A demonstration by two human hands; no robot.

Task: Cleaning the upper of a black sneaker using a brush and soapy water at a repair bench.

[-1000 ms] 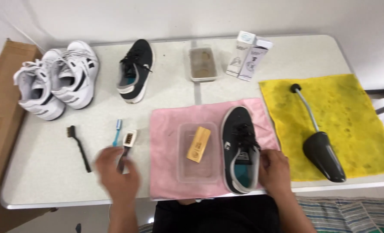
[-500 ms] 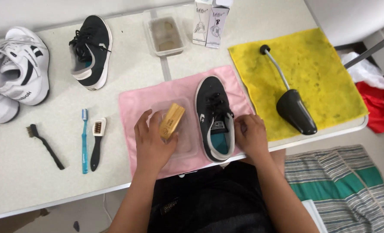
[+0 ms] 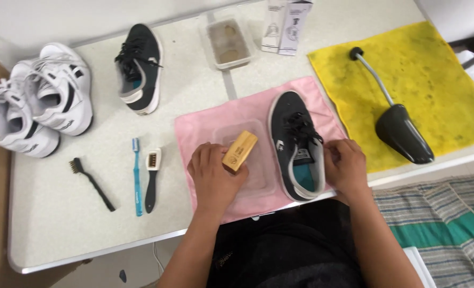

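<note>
Directly ahead, the left hand [image 3: 211, 176] grips a wooden brush [image 3: 239, 151], its long axis angled toward the black shoe [image 3: 295, 144] steadied by the right hand [image 3: 346, 168].

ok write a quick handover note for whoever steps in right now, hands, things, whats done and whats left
Left hand grips the wooden brush over the clear tray on the pink cloth.
Right hand steadies the black shoe at its heel side, on the same cloth.
Done: brush in hand, shoe in place.
Left: brush has not yet touched the shoe; second black shoe sits apart, up the table.
</note>
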